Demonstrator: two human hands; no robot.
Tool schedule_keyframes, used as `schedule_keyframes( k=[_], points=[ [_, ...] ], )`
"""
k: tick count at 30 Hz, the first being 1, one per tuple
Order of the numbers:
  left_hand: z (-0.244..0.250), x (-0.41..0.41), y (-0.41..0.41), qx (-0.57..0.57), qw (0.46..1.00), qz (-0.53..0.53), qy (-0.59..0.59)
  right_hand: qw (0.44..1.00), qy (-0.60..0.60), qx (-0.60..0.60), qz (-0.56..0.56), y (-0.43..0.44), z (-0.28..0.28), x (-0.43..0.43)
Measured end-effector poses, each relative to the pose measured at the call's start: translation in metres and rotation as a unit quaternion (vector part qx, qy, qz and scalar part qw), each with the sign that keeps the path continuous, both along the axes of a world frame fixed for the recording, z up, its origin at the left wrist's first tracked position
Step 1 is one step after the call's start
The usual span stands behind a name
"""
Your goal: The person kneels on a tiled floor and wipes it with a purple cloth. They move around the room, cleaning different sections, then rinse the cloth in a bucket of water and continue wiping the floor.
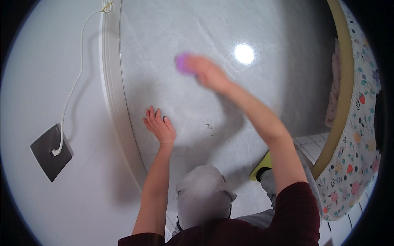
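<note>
My right hand (211,73) is closed around a small purple object (184,63) over the grey marbled floor (215,30). Motion blurs both, so I cannot tell what the object is or whether it touches the floor. Lower and to the left, my left hand (160,126) is spread palm down, apparently resting on the floor near the skirting board. It holds nothing. Small dark bits of debris (208,125) lie on the tiles to the right of my left hand. A bright light reflection shows on the floor beyond my right forearm.
A white skirting board (112,77) edges the floor at left. On the wall, a white cable (81,58) plugs into a dark wall plate (51,153). Floral fabric (354,147) with a tan border hangs at right, beside a pink cloth item (333,92). A yellow-green slipper (263,164) is near my right elbow.
</note>
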State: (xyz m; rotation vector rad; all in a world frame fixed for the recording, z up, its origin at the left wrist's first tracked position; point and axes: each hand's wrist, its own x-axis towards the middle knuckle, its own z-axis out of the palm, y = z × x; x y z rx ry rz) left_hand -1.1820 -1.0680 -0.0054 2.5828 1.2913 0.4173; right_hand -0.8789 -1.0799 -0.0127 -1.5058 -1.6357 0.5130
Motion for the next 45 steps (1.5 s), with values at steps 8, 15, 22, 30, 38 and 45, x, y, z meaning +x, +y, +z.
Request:
schedule_keyframes(
  k=[8, 15, 22, 30, 38, 45],
  points=[
    [0.003, 0.001, -0.004, 0.001, 1.000, 0.002, 0.011, 0.994, 0.108, -0.006, 0.005, -0.120, 0.043, -0.103],
    [0.000, -0.005, -0.009, -0.005, 1.000, 0.002, 0.017, 0.858, 0.046, -0.092, -0.502, -0.202, 0.021, 0.052],
    [0.003, -0.001, -0.010, 0.015, 1.000, 0.000, -0.002, 0.972, -0.033, -0.034, -0.232, -0.115, 0.011, -0.050],
    [-0.014, -0.008, -0.007, 0.057, 0.998, 0.017, -0.003, 0.897, 0.166, -0.032, -0.408, -0.233, 0.051, -0.111],
    [-0.019, 0.004, -0.007, 0.061, 0.997, 0.000, -0.041, 0.662, -0.064, -0.086, -0.742, -0.405, -0.014, -0.044],
    [0.007, -0.069, -0.046, -0.004, 0.999, -0.022, 0.032, 0.906, -0.059, -0.064, -0.415, -0.245, 0.017, -0.159]
  ],
)
